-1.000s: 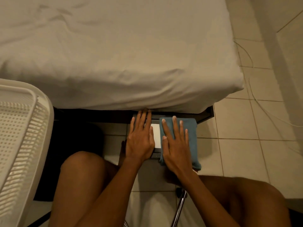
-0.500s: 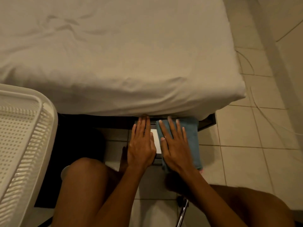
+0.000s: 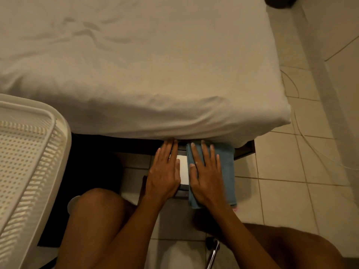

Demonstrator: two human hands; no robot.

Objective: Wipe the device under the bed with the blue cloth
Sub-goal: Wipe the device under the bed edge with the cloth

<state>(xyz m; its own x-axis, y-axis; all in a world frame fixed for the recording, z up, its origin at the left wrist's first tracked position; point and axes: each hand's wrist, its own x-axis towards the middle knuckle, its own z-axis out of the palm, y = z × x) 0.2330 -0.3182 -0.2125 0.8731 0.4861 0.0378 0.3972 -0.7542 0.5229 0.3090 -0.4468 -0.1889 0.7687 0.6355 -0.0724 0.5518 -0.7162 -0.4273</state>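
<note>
- Closest to me are 2 bare knees; the left knee [image 3: 97, 210] is near a white perforated basket [image 3: 29, 152].
- I see the left hand [image 3: 165, 177] lying flat on the device [image 3: 183, 169], with fingers straight and close together and their tips at the bed's lower edge.
- The right hand [image 3: 206, 181] presses flat on the blue cloth [image 3: 227, 167], fingers straight and slightly spread, gripping nothing.
- The device sits on the tiled floor [image 3: 281, 162] with its far end under the bed; the cloth covers its right side.
- Farthest off is the bed [image 3: 136, 74], under a wrinkled beige sheet.
</note>
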